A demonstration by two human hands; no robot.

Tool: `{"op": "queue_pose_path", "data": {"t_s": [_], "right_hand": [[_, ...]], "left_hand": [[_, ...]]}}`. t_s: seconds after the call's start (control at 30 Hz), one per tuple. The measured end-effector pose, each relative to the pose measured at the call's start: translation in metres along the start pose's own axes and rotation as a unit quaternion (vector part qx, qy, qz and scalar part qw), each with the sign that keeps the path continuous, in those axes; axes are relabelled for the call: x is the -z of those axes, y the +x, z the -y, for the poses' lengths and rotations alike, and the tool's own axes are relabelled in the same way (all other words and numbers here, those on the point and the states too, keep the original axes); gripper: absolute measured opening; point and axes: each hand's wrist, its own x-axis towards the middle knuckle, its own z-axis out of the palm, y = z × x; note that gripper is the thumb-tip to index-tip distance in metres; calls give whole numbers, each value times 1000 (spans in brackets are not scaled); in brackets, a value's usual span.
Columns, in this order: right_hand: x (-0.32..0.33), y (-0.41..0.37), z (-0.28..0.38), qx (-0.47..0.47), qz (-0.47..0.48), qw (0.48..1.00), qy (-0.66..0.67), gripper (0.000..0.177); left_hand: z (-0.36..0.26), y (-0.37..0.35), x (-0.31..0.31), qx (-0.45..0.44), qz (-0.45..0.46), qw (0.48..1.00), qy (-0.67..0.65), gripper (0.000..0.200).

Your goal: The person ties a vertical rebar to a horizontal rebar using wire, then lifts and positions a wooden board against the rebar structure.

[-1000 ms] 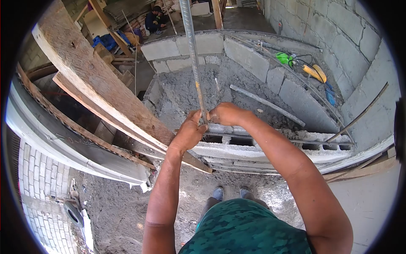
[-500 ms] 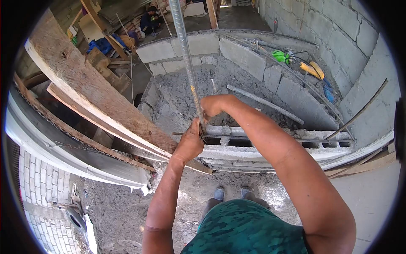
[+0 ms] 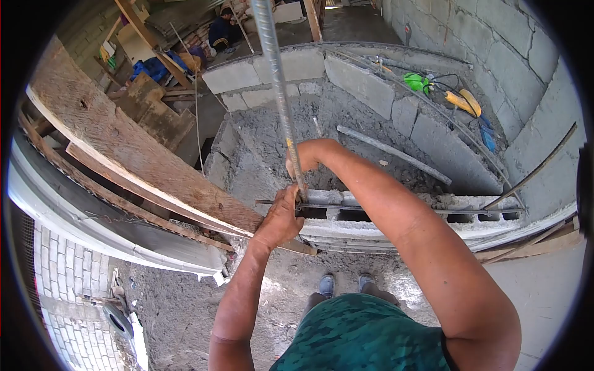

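A ribbed upright rebar (image 3: 279,93) rises from the low hollow-block wall (image 3: 396,231). Along the wall's top, over the open block cells, lies a thinner horizontal rebar (image 3: 346,207). My left hand (image 3: 281,219) is closed at the foot of the upright bar, where the two bars cross, its fingers together and the thumb lower. Just above it, my right hand (image 3: 309,156) bends at the wrist against the upright bar, its fingers curled and partly behind it. Whatever is between the right fingers is hidden.
A wide wooden plank (image 3: 142,154) slants close by my left hand. Behind the wall, a bed of rough mortar holds a loose pipe (image 3: 396,154). A yellow-handled power tool (image 3: 464,102) and a green item (image 3: 417,81) lie beyond. Another person (image 3: 223,29) crouches far back.
My right hand has shifted slightly down and left along the upright bar. My left hand has turned, its thumb now lower and apart from the bar. The view has moved slightly.
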Motion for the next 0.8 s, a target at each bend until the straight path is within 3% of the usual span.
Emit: {"op": "queue_pose_path", "data": {"t_s": [0.1,0.17,0.23,0.27,0.33,0.37,0.47,0.57,0.63,0.7,0.8], "right_hand": [[-1,-6,2,54,-35,998,20,34],[8,-29,23,32,-40,999,0,29],[10,-41,35,10,-47,999,-19,26],[5,-38,32,14,-68,997,-16,25],[-5,-35,23,15,-89,996,-16,25],[-11,-34,19,4,-76,997,-35,24],[-27,-31,3,-11,-76,997,-6,21],[-17,-43,5,-9,-90,994,52,20],[-14,-43,11,-7,-94,993,74,19],[-12,-37,17,1,-107,993,51,19],[-18,-30,6,41,-116,989,81,14]], "left_hand": [[2,1,2,-21,8,1000,-4,70],[2,3,3,-34,6,999,-3,65],[-5,9,4,-15,-10,998,-67,42],[-4,14,1,-16,-11,997,-69,42],[1,26,-11,16,-95,991,-89,33],[-3,28,-12,13,-96,991,-90,33],[-14,27,-14,28,-134,990,20,33],[-5,33,3,36,-81,996,-11,26],[1,34,15,5,28,990,-140,20],[-4,35,20,25,28,992,-120,19],[-1,28,20,47,92,993,-51,32]]}}
